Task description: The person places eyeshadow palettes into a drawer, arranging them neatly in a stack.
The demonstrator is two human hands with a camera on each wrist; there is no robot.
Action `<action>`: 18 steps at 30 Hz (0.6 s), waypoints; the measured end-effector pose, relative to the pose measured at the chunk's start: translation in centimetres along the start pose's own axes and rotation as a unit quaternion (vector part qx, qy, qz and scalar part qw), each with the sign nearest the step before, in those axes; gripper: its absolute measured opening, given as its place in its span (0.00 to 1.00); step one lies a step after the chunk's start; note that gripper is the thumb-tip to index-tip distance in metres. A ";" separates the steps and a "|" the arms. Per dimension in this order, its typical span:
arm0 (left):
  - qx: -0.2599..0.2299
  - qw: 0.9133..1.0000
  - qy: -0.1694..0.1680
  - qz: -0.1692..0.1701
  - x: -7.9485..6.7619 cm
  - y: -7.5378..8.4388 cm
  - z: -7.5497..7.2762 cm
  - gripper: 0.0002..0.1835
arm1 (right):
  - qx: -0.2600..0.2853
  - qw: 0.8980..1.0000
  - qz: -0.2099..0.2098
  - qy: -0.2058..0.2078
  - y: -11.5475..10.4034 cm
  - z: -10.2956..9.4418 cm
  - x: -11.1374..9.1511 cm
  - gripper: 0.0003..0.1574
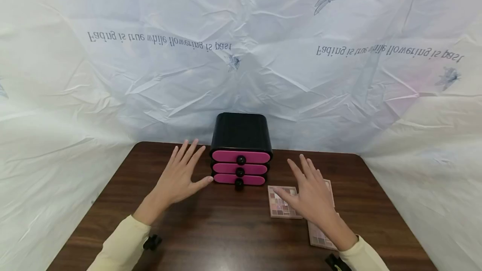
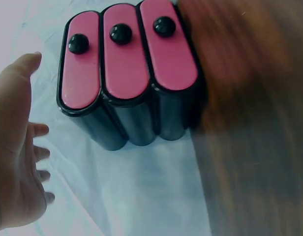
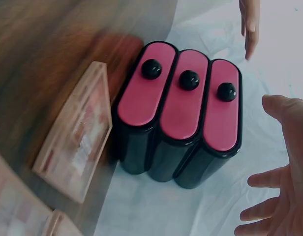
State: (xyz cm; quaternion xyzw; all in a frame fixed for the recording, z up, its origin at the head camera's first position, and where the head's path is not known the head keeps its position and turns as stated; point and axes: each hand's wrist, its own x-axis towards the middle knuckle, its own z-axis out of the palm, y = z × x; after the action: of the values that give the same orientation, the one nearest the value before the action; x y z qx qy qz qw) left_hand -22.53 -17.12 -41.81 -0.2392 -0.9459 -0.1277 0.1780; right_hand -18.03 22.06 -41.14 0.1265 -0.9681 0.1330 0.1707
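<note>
A small black drawer unit (image 1: 242, 131) with three pink drawer fronts and round black knobs stands at the back of the table. All three drawers look pushed in. My left hand (image 1: 177, 181) hovers left of the unit, fingers spread and holding nothing. To the right, my right hand (image 1: 314, 198) is also raised with spread fingers and nothing in its grasp. Its thumb overlaps an eyeshadow palette (image 1: 280, 209) in the head view. Two more palettes lie by this hand, a far one (image 1: 329, 188) and a nearer one (image 1: 319, 237), both partly hidden by the hand and wrist.
The brown wooden table (image 1: 226, 233) has rounded back corners. A wrinkled white sheet (image 1: 180, 70) with printed lettering and dragonflies hangs right behind the drawer unit and along both sides. Dark wrist mounts (image 1: 152, 242) sit at both sleeves.
</note>
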 end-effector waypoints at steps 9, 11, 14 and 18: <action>-0.020 0.999 -0.012 0.043 3.3 0.0 -1.0 0.50 | 0.054 0.998 -0.010 0.001 -1.8 0.1 1.3 0.58; -0.029 0.998 -0.019 0.047 3.8 -0.2 -1.0 0.50 | 0.062 0.998 -0.008 -0.003 -2.3 0.3 1.4 0.57; -0.052 0.997 -0.027 0.053 4.6 -0.5 -1.1 0.48 | 0.070 0.998 -0.006 -0.003 -2.9 0.6 1.6 0.56; -0.080 0.994 -0.040 0.059 5.8 -0.8 -1.2 0.47 | 0.080 0.997 -0.006 0.004 -3.6 0.9 1.8 0.55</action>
State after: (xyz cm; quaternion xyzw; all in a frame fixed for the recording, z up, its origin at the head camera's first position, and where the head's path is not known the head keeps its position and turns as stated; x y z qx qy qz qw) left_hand -27.34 -15.83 -38.55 -0.3133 -0.9230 -0.1830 0.1279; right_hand -18.93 18.03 -40.56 0.1447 -0.9529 0.2100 0.1643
